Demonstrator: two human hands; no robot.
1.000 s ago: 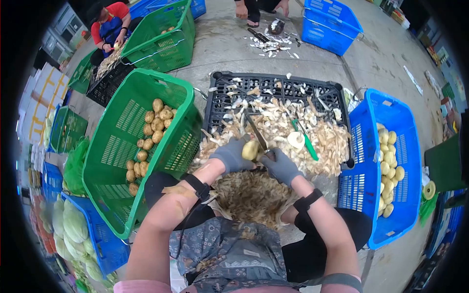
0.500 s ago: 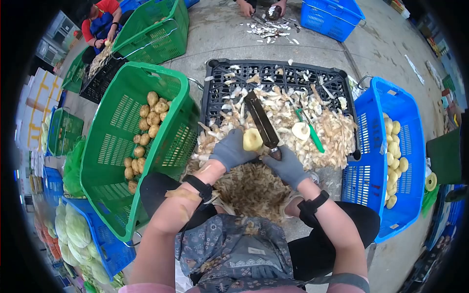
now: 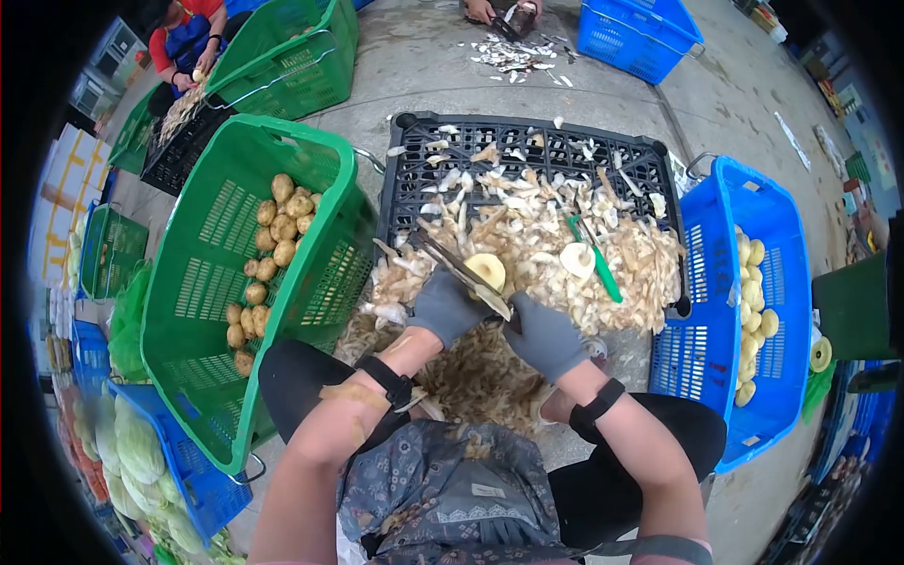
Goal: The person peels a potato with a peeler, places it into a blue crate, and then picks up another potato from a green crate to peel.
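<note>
At the crate, your left hand is gripping a potato, your right hand a knife; you're apparently peeling, needing steady control next.

Room above crate; knife beside potato; green basket blocks left.

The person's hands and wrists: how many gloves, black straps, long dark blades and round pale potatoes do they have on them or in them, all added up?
Grey fabric gloves: 2
Black wrist straps: 2
Long dark metal blade: 1
Round pale-yellow potato: 1
Total: 6
</note>
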